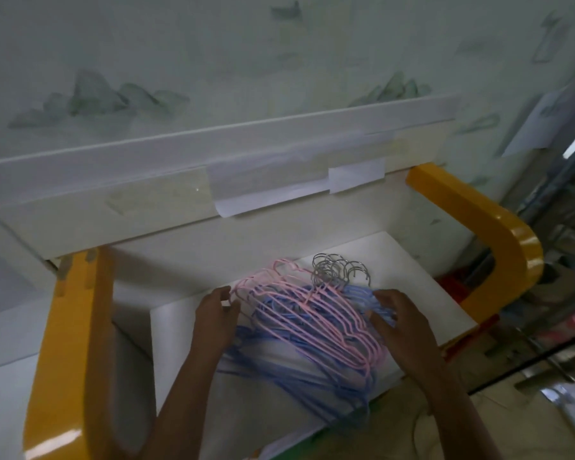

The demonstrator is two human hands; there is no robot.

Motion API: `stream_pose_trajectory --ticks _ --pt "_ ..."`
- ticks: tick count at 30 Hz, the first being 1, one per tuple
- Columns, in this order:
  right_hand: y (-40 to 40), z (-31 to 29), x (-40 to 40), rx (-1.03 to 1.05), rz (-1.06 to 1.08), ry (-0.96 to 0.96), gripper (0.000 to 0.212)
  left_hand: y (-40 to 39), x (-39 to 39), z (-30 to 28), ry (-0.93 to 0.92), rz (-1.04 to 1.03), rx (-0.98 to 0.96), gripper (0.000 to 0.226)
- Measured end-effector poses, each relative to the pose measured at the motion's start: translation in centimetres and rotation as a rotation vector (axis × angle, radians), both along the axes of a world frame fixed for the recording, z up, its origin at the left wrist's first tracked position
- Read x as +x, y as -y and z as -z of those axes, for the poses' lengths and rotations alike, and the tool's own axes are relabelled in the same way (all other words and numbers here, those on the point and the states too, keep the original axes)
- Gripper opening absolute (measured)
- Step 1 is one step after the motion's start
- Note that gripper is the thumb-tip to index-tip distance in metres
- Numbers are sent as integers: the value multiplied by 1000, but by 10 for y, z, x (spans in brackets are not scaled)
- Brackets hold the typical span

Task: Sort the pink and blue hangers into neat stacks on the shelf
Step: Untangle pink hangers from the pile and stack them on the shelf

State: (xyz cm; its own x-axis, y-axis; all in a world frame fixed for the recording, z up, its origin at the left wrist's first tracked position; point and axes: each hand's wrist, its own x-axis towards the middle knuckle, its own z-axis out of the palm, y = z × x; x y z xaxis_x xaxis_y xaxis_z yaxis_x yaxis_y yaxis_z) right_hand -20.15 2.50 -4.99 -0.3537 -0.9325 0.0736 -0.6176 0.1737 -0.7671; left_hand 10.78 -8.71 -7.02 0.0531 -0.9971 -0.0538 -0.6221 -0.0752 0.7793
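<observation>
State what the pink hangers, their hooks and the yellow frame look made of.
Pink hangers: thin wire, seemingly with a matte plastic coating.
Hooks: bare shiny metal, silver with glints.
Yellow frame: glossy painted or plastic surface, bright highlights; core unclear.

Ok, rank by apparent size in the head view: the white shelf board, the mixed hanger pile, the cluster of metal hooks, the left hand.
1. white shelf board
2. hanger pile, lying on the board
3. left hand, at the pile's pink edge; nearer the camera, so it looks bigger
4. metal hooks
</observation>
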Motion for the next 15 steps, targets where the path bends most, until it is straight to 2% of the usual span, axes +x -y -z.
stream_pose_trajectory --ticks 4,6,8,10,15 --pt "-3 6 -1 11 13 17 36 19 7 25 -84 -40 16 23" --pt "-6 10 -2 17 26 18 37 26 13 38 -104 -62 25 25" --pt "-9 13 -3 25 40 23 38 21 15 26 -122 -71 50 27" --pt "-11 13 -3 15 46 20 38 13 13 5 -157 -76 82 19" --pt "-13 7 -5 -16 34 10 33 2 9 -21 -390 -73 112 18"
